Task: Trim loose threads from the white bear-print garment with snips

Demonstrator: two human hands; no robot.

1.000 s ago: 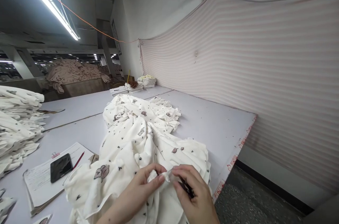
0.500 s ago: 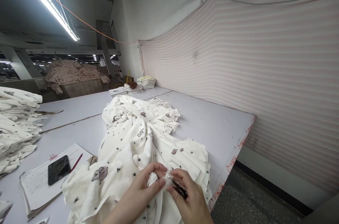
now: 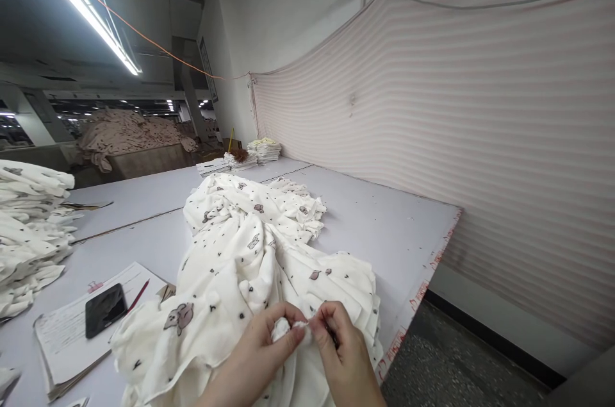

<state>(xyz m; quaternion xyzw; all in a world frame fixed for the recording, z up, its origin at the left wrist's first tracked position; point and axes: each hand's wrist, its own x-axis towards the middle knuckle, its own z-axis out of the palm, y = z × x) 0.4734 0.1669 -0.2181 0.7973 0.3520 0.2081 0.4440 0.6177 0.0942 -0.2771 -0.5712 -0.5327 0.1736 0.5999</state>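
White fabric (image 3: pixel 230 266) with small dark marks and greyish-pink animal figures lies in a loose heap before me. My left hand (image 3: pixel 276 336) is closed on a bunched bit of it, thumb against forefinger. Close by on the right, my right hand (image 3: pixel 339 343) pinches at the same edge with thumb and fingertips. Dark thread snips (image 3: pixel 332 335) sit inside that hand, mostly covered by the fingers. A thin white strand or fabric edge spans the small gap between both hands.
Left of the heap, a phone (image 3: pixel 106 309) and a red pen (image 3: pixel 138 296) rest on written papers (image 3: pixel 72 336). More printed fabric (image 3: pixel 29 227) is piled at far left. Folded stacks (image 3: pixel 264 149) stand at the back. The table's edge (image 3: pixel 423 291) runs along the right.
My right hand has turned, its fingers closing further over the snips, and its fingertips now pinch the fabric edge. The left hand keeps its grip, nearly still.
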